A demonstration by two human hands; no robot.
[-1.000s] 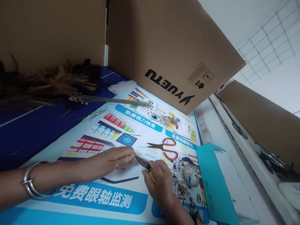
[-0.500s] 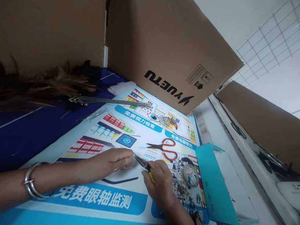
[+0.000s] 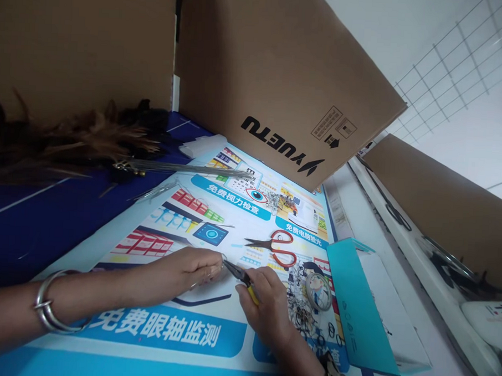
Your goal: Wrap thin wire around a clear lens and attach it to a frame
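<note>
Head view: one left hand point(image 3: 201, 263), bare, its grip narrow, thumb and fingers pressed together; whatever lay between the tips was too small to tell. Its wrist bore a silver metal bangle point(image 3: 41, 307). One right hand point(image 3: 268, 308), bare, its grip closed around yellow-handled pliers with dark, slender metal jaws point(image 3: 252, 294). These pointed at the left fingertips; whether they touched could not be told. Both hands were above a blue-and-white printed poster point(image 3: 135, 366), spread over a dark blue bench point(image 3: 28, 239).

Beyond the right hand lay red-handled scissors with dark blades point(image 3: 272, 245). To its right: one heap of small black and silvery loops point(image 3: 301, 315), one greyish ring point(image 3: 308, 290) beside it, then one open turquoise cardboard box with white interior point(image 3: 364, 315). Farther back: one bundle of thin silvery wires point(image 3: 193, 169), brown and black feathers point(image 3: 87, 139), and a large brown cardboard box lettered YUETU point(image 3: 272, 78).
</note>
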